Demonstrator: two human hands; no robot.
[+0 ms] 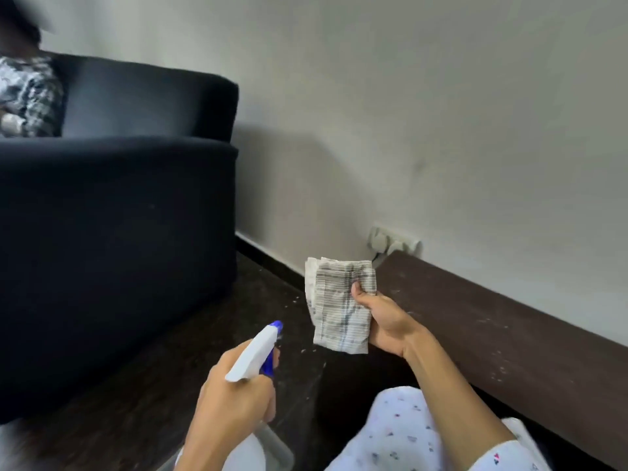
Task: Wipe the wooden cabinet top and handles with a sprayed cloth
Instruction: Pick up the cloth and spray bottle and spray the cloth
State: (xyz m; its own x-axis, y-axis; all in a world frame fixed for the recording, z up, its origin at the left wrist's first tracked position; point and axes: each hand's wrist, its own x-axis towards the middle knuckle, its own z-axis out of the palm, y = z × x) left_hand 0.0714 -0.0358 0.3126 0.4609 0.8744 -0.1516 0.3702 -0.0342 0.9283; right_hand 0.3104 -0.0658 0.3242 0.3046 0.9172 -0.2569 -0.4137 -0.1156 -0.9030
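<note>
My left hand (234, 399) grips a white spray bottle (253, 355) with a blue nozzle and trigger; the nozzle points up and right toward the cloth. My right hand (384, 321) holds up a folded white cloth with grey stripes (336, 300), thumb pressed on its front. The dark brown wooden cabinet top (492, 334) runs low along the wall on the right, speckled with pale dust. The cloth hangs over the cabinet's left end. No handles are in view.
A black sofa (112, 215) fills the left, with a person in a patterned top (27, 96) sitting at its far end. A wall socket with plugs (394, 241) sits just above the cabinet's left end. Dark floor (142, 402) lies between sofa and cabinet.
</note>
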